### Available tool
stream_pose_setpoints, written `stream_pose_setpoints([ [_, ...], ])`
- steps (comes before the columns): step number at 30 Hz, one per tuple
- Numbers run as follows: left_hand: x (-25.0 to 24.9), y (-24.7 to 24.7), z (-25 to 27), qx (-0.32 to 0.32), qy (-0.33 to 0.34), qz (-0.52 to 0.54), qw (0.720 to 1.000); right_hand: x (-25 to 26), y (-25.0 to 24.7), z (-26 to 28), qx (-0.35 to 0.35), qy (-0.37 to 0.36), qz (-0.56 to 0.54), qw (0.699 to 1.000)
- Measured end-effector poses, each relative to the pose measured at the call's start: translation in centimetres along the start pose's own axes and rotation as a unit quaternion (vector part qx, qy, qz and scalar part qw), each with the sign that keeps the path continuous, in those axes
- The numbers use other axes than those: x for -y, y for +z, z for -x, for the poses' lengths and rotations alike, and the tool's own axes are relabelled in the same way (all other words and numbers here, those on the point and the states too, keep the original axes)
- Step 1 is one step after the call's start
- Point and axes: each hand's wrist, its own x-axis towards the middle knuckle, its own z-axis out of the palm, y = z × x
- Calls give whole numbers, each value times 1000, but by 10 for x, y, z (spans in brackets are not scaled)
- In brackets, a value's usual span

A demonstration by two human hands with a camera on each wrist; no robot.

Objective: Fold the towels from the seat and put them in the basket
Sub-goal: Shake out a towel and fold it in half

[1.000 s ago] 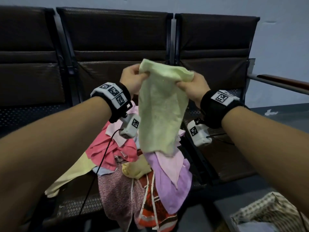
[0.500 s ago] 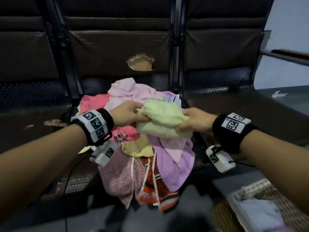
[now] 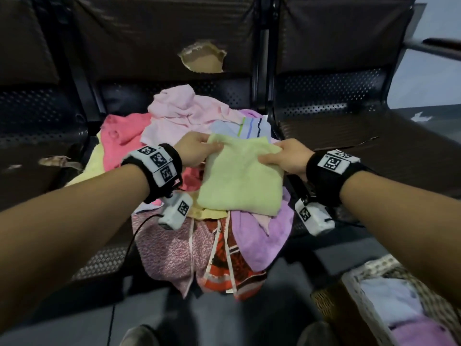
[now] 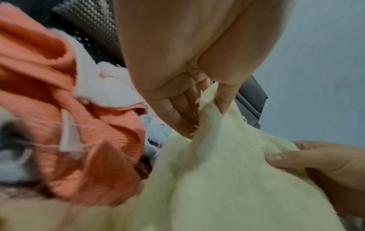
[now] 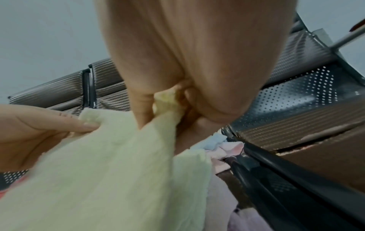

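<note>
A pale green towel (image 3: 239,178) lies spread flat on top of the pile of towels (image 3: 174,245) on the middle seat. My left hand (image 3: 197,149) pinches its far left corner, thumb on top, as the left wrist view shows at the green towel (image 4: 227,164) held by the left hand (image 4: 199,100). My right hand (image 3: 284,156) pinches the far right corner; in the right wrist view the green towel (image 5: 118,164) bunches between the right hand (image 5: 168,101) fingers. The basket (image 3: 374,293) sits at the bottom right with folded towels inside.
The dark bench seats have perforated metal (image 3: 329,96) and a torn hole in the middle backrest (image 3: 203,57). Pink (image 3: 184,111), coral (image 3: 119,136), purple (image 3: 259,233) and patterned red (image 3: 229,268) cloths hang over the seat's front edge. A metal armrest (image 3: 434,47) is at far right.
Both hands came down from chest height with the hanging green towel and laid it flat on the pile; a moment earlier it was bunched between them. My view tilted downward.
</note>
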Motion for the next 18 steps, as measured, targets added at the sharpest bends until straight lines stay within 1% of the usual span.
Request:
stream_pose_setpoints([
  [2,1,7,-17,-39,-4,11,999,-6,3,-16,-46,-2,0,999],
  [4,7,12,-30,-62,-13,12,998,-12,9,-29,-67,-4,21,997],
  [7,13,14,-40,-81,-25,-28,996,-17,16,-34,-83,-23,101,991],
  [8,14,12,-40,-93,-20,-70,993,-17,18,-31,-85,-41,140,986],
  [9,14,10,-37,-112,-5,-120,986,-18,18,-25,-88,-74,175,978],
  [10,14,7,-32,-129,18,-158,979,-19,19,-18,-91,-122,202,968],
  [11,14,3,-25,-125,45,-170,976,-20,21,-10,-88,-174,218,956],
  [12,15,0,-17,-92,67,-156,981,-23,22,-1,-71,-218,227,947],
  [13,16,-2,-7,-35,79,-127,988,-28,23,7,-40,-246,239,938],
  [14,20,-3,4,33,84,-105,990,-34,25,15,-2,-257,265,930],
  [15,26,-4,14,96,86,-112,985,-40,27,22,37,-257,301,918],
  [16,33,-4,22,144,87,-157,973,-47,28,26,70,-252,340,903],
  [17,40,-3,29,169,92,-221,956,-54,29,29,93,-246,372,890],
  [18,47,-1,35,170,100,-285,938,-59,29,31,107,-237,395,881],
])
